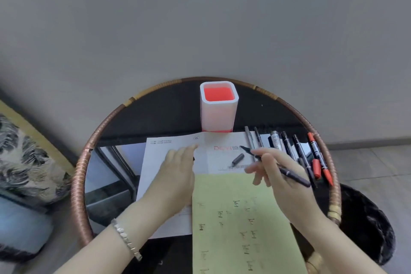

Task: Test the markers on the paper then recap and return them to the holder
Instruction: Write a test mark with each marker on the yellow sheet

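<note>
Now, right hand (282, 181): gripping a black marker (293, 177) between thumb and curled fingers, the other fingers hanging loosely below it
black marker: sitting uncapped in that grip, tip pointing up and left over the white sheet (169, 162), back end sticking out past the hand toward the right
cap (238, 159): lying loose on the white sheet, just beside the marker tip, not touching it
left hand (178, 176): lying flat with straight fingers on the white sheet, holding nothing, fingertips reaching the sheet's fold
green paper (240, 218): lying over the near part of the white sheet between the two wrists, showing small dark test marks scattered across it
holder (219, 107): standing upright at the far side of the table (82, 173), white outside, red inside, just behind the white sheet's far edge
other markers (300, 151): lying in a row right of the hands, black ones first, red ones nearest the rim
bracelet (125, 238): sitting on the left wrist
</note>
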The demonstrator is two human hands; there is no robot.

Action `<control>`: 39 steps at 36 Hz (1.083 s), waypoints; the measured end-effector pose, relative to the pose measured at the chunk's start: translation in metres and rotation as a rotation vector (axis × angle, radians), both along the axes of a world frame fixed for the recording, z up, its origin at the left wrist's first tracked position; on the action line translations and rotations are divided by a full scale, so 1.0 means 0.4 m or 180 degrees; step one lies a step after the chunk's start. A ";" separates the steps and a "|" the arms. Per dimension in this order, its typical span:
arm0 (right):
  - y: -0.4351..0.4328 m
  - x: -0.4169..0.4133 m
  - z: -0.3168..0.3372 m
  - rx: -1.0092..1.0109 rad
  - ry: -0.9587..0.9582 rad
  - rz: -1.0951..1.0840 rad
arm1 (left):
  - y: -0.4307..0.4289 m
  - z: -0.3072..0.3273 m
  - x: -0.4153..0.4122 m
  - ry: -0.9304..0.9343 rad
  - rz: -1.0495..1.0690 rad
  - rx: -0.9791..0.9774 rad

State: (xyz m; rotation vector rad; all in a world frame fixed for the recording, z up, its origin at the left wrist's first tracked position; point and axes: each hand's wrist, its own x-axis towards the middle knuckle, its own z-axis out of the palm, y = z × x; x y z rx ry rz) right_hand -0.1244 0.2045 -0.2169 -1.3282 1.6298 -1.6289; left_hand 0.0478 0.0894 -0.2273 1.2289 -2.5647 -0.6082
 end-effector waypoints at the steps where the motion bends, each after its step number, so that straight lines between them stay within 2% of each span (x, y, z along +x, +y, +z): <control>1: 0.009 0.001 -0.014 0.0147 0.0301 0.0139 | -0.009 -0.017 0.008 -0.0191 0.0057 -0.0150; 4: 0.038 0.016 -0.049 0.0606 0.1225 0.0369 | -0.028 -0.053 0.025 -0.0188 0.0176 -0.0186; 12: 0.055 0.032 -0.081 0.0566 0.2052 0.0516 | 0.023 -0.045 0.068 0.0385 0.0206 -0.0299; 16: 0.033 0.029 -0.082 0.0679 0.2382 0.0458 | 0.089 -0.021 0.092 0.0554 0.0154 -0.0037; 25: -0.059 0.052 -0.104 0.1243 0.2337 0.0812 | 0.129 -0.055 0.112 0.0542 0.0107 0.0244; 32: -0.037 0.047 -0.117 0.0702 0.2556 0.0761 | 0.154 -0.079 0.114 0.0423 -0.0023 0.0127; 39: -0.018 0.040 -0.131 0.0497 0.2481 0.0907 | 0.192 -0.110 0.102 0.0242 -0.0461 -0.0466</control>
